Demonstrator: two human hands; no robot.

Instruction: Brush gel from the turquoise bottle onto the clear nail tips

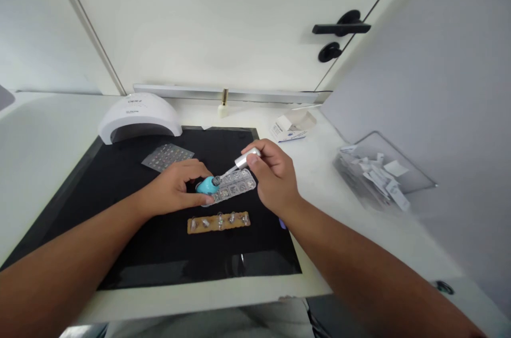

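Left hand (pixel 175 184): closed to a narrow grip, thumb and fingers on either side of a turquoise bottle (pixel 206 186), which lies tilted with its neck toward the right hand (pixel 277 175). Right hand: fingers curled, thumb and fingers pinching a silver cap (pixel 247 158). The thin brush (pixel 228 172) on that cap slopes down to the bottle's mouth; from where I stand, I cannot tell whether its tip touches the rim or sits just inside.

The bottle is held over the left end of a clear compartment case (pixel 241 183) containing small silvery pieces. Just nearer the person, a yellow-brown strip (pixel 219 223) bearing clear, shiny pieces lies on the black mat (pixel 159 237). Beyond the left hand, a sheet of small designs (pixel 168 157) lies flat on the mat.

At the mat's far left edge stands a white arched lamp (pixel 139 112). A small bottle with a gold cap (pixel 222 109) stands upright beyond the mat.
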